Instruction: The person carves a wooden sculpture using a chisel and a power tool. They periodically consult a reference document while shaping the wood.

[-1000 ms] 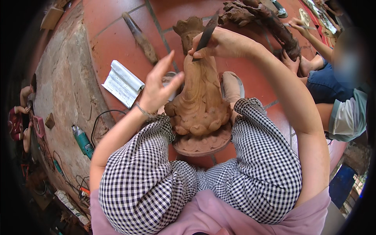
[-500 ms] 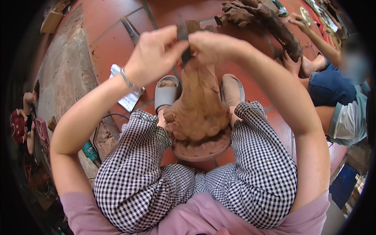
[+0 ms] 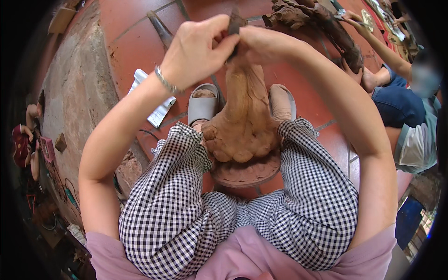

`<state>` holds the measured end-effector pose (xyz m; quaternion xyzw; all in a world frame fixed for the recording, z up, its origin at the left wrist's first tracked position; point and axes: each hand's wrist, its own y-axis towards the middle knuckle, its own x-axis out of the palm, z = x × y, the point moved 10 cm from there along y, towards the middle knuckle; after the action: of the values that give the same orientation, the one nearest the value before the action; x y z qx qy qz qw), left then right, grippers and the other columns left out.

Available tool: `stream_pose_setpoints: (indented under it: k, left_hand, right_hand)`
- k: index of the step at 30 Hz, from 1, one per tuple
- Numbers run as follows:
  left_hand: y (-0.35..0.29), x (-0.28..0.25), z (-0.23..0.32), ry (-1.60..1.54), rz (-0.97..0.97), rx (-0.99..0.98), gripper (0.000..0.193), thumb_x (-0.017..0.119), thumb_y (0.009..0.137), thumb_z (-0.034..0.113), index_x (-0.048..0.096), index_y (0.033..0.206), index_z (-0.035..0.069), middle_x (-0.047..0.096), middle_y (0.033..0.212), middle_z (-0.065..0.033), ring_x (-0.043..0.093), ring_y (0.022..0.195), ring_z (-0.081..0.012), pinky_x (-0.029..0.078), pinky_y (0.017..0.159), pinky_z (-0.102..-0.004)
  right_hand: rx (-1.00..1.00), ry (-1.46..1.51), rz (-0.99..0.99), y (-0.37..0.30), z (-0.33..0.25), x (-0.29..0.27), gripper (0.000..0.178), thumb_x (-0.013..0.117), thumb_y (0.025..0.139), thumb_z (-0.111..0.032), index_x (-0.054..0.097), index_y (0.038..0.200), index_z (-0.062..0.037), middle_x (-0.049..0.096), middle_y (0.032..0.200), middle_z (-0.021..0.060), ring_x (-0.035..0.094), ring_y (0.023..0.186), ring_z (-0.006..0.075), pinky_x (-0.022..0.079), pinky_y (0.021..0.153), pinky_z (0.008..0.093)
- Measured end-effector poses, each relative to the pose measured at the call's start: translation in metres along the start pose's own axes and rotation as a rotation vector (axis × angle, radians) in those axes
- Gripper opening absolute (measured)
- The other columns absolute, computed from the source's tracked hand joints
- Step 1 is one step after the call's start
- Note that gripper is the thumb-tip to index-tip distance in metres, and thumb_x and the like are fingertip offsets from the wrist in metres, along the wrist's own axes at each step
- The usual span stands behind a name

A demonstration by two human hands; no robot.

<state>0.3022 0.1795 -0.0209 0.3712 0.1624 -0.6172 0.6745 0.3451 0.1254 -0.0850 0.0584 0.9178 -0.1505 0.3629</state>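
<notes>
A carved brown wooden piece (image 3: 245, 123) stands upright between my feet, with a narrow neck at the top, rounded lumps lower down and a scalloped round base (image 3: 245, 176). Over its top end, my left hand (image 3: 198, 49) pinches a dark flat strip (image 3: 234, 27) between thumb and fingers. My right hand (image 3: 266, 45) is closed beside it at the strip's right edge; its fingertips are turned away, so what they grip is hidden. Both hands cover the carving's tip, and I cannot tell whether the strip touches the wood.
A dark tapered tool handle (image 3: 160, 29) and a white printed packet (image 3: 161, 109) lie on red floor tiles to the left. Beyond is a rough stone slab (image 3: 79, 70). At the right, another person (image 3: 401, 105) sits by a long dark piece of driftwood (image 3: 333, 32).
Both my hands and the strip appear slightly farther right and higher in the picture. The whole view has shifted a little. The left hand keeps its pinch on the strip.
</notes>
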Motion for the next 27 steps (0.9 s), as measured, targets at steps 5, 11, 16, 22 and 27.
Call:
stream_pose_setpoints:
  k: [5,11,16,22,27]
  left_hand:
    - [-0.003,0.015,-0.002,-0.039,-0.083,-0.029,0.015,0.066,0.088,0.008,0.065,0.101,0.000,0.068,0.074,-0.0095,0.068,0.066,-0.0105,0.053,0.058,-0.0257]
    - [-0.001,0.002,0.010,0.081,0.100,0.171,0.015,0.067,0.087,0.012,0.060,0.088,-0.001,0.065,0.066,-0.0126,0.069,0.058,-0.0201,0.051,0.051,-0.0288]
    - [-0.007,0.018,0.002,0.016,-0.082,0.070,0.015,0.066,0.087,0.010,0.063,0.100,0.001,0.064,0.069,-0.0106,0.065,0.058,-0.0154,0.051,0.055,-0.0282]
    - [-0.004,-0.002,0.013,0.026,0.027,0.151,0.016,0.067,0.089,0.011,0.063,0.100,0.001,0.064,0.072,-0.0102,0.059,0.056,-0.0097,0.047,0.052,-0.0274]
    - [-0.028,0.013,-0.006,-0.247,-0.067,-0.044,0.011,0.067,0.086,0.009,0.063,0.093,0.001,0.064,0.069,-0.0140,0.067,0.061,-0.0183,0.051,0.056,-0.0297]
  right_hand:
    - [0.033,-0.089,-0.118,-0.007,0.012,0.015,0.032,0.080,0.073,-0.018,0.071,0.102,-0.0055,0.071,0.091,0.0136,0.068,0.089,0.0278,0.053,0.080,0.0375]
    - [-0.114,0.050,0.173,-0.007,0.006,-0.009,0.037,0.078,0.074,-0.014,0.068,0.109,-0.0066,0.071,0.094,0.0129,0.068,0.091,0.0245,0.053,0.081,0.0360]
    - [-0.053,0.058,0.022,-0.009,0.003,0.010,0.036,0.079,0.071,-0.014,0.068,0.104,-0.0054,0.070,0.094,0.0148,0.067,0.092,0.0291,0.053,0.082,0.0384]
    - [0.009,0.045,0.061,-0.005,-0.003,0.004,0.029,0.077,0.074,-0.020,0.067,0.096,-0.0025,0.070,0.084,0.0154,0.068,0.079,0.0272,0.053,0.072,0.0398]
    - [-0.101,-0.040,-0.120,-0.013,-0.025,0.027,0.034,0.079,0.070,-0.019,0.068,0.100,-0.0074,0.070,0.088,0.0166,0.068,0.088,0.0340,0.054,0.080,0.0434]
